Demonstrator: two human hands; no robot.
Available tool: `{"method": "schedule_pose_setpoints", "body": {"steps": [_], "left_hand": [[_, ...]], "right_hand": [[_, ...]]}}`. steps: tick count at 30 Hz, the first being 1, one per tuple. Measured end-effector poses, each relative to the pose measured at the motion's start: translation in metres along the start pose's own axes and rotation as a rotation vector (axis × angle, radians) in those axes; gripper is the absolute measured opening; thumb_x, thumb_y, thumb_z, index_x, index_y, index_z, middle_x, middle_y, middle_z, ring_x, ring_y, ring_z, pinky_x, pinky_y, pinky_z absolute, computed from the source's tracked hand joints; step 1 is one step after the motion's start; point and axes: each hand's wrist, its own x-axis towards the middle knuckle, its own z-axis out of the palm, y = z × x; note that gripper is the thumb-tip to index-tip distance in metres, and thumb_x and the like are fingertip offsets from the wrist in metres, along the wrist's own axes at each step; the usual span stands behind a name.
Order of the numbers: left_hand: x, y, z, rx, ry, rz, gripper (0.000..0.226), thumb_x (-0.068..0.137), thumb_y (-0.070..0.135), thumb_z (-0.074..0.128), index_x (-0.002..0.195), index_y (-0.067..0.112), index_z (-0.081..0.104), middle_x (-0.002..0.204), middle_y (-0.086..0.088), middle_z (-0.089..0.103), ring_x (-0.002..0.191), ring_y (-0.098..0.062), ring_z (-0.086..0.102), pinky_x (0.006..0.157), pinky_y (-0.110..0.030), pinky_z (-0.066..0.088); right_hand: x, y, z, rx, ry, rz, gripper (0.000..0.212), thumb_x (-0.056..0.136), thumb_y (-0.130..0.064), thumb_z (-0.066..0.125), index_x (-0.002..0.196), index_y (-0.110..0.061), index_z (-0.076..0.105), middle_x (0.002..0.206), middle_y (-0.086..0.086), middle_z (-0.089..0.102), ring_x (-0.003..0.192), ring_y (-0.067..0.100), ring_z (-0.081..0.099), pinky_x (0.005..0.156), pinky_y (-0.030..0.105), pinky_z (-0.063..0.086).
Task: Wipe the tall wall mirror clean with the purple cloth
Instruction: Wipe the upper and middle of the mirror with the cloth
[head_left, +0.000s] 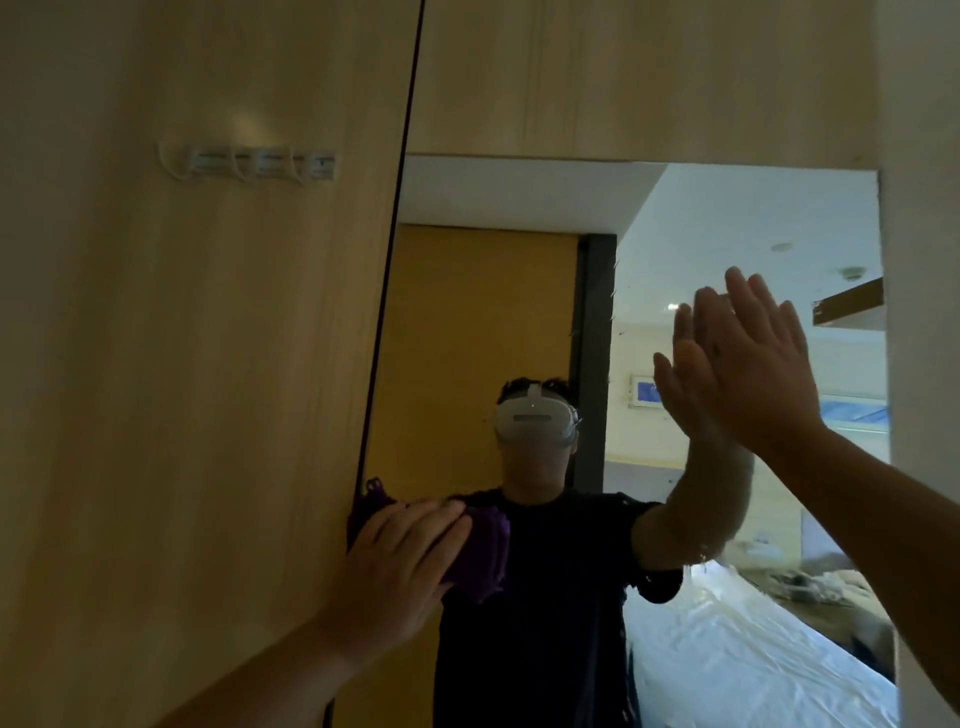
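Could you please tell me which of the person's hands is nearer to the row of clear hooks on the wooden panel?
Left. The left hand presses the purple cloth on the mirror's left edge, below the hooks. The right hand is flat near the mirror's right edge, farther away.

- The view is dim overall; the pale wood-grain wall panel (197, 364) sits in a muted, yellowish half-light, darkening toward its lower edge.
- The brightest area is the reflection in the tall wall mirror (675, 249), where a daylit room glows white and nearly washes out.
- A soft patch of glare lies on the panel above the row of clear plastic wall hooks (249, 166).
- The reflected person in dark clothing is underexposed, with little detail in it.
- The crumpled purple cloth (483, 556) reads almost black in shadow.
- The right hand (758, 374) is slightly blurred, its fingers (748, 296) soft-edged.
- Wide-angle distortion bows the dark vertical seam (395, 260) beside the mirror.
- Focus is soft throughout, with compression smearing.
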Motion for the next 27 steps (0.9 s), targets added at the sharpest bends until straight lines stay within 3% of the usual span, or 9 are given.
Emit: {"method": "schedule_pose_setpoints", "body": {"steps": [3, 6, 11, 16, 20, 24, 27], "left_hand": [[0.039, -0.012, -0.009, -0.04, 0.125, -0.066, 0.049, 0.091, 0.03, 0.052, 0.136, 0.012, 0.047, 0.122, -0.007, 0.055, 0.103, -0.029, 0.059, 0.088, -0.043, 0.044], [0.121, -0.035, -0.023, -0.015, 0.24, -0.167, 0.045, 0.098, 0.035, 0.045, 0.132, 0.007, 0.054, 0.113, -0.012, 0.061, 0.094, -0.032, 0.059, 0.081, -0.046, 0.045], [0.285, -0.06, -0.066, 0.048, 0.322, -0.285, 0.046, 0.099, 0.033, 0.043, 0.135, 0.007, 0.053, 0.121, -0.014, 0.059, 0.108, -0.033, 0.053, 0.094, -0.047, 0.041], [0.38, -0.063, -0.066, 0.05, 0.175, -0.268, 0.052, 0.105, 0.037, 0.04, 0.151, 0.012, 0.036, 0.147, -0.01, 0.044, 0.131, -0.031, 0.041, 0.105, -0.044, 0.033], [0.373, -0.054, -0.047, 0.09, 0.05, -0.192, 0.06, 0.107, 0.044, 0.029, 0.159, 0.016, 0.015, 0.165, -0.004, 0.015, 0.151, -0.024, 0.013, 0.121, -0.047, 0.014], [0.284, -0.011, -0.032, 0.048, 0.035, -0.104, 0.061, 0.105, 0.045, 0.034, 0.156, 0.014, 0.024, 0.164, -0.006, 0.021, 0.151, -0.025, 0.017, 0.121, -0.045, 0.012], [0.19, 0.035, -0.012, 0.048, -0.002, -0.044, 0.063, 0.102, 0.046, 0.041, 0.153, 0.011, 0.029, 0.162, -0.008, 0.026, 0.148, -0.03, 0.025, 0.119, -0.051, 0.021]], "right_hand": [[-0.011, 0.019, 0.0, -0.039, -0.072, 0.051, 0.068, 0.098, -0.056, 0.019, 0.153, -0.016, 0.023, 0.164, 0.013, 0.012, 0.152, 0.031, 0.003, 0.122, 0.055, 0.008], [-0.015, 0.026, 0.01, -0.101, -0.072, 0.051, 0.068, 0.1, -0.057, 0.011, 0.157, -0.021, 0.007, 0.166, 0.008, -0.001, 0.152, 0.025, -0.009, 0.123, 0.05, 0.002], [-0.013, 0.031, 0.014, -0.098, -0.042, 0.033, 0.068, 0.1, -0.057, 0.01, 0.157, -0.02, 0.011, 0.166, 0.007, 0.002, 0.153, 0.025, -0.007, 0.123, 0.05, 0.003], [-0.014, 0.031, 0.015, -0.08, -0.019, 0.02, 0.074, 0.098, -0.06, 0.0, 0.157, -0.019, 0.017, 0.166, 0.008, 0.006, 0.153, 0.025, -0.005, 0.123, 0.052, 0.005], [-0.013, 0.031, 0.013, -0.08, -0.008, 0.013, 0.075, 0.097, -0.06, -0.001, 0.156, -0.018, 0.02, 0.166, 0.008, 0.009, 0.153, 0.027, -0.002, 0.123, 0.051, 0.005], [-0.014, 0.033, 0.011, -0.05, -0.009, -0.007, 0.073, 0.098, -0.059, 0.003, 0.155, -0.017, 0.022, 0.165, 0.01, 0.012, 0.153, 0.029, 0.001, 0.123, 0.052, 0.006], [-0.016, 0.033, 0.011, -0.046, -0.01, 0.005, 0.068, 0.1, -0.056, 0.012, 0.155, -0.018, 0.022, 0.165, 0.01, 0.011, 0.153, 0.028, 0.001, 0.123, 0.05, 0.004]]}}
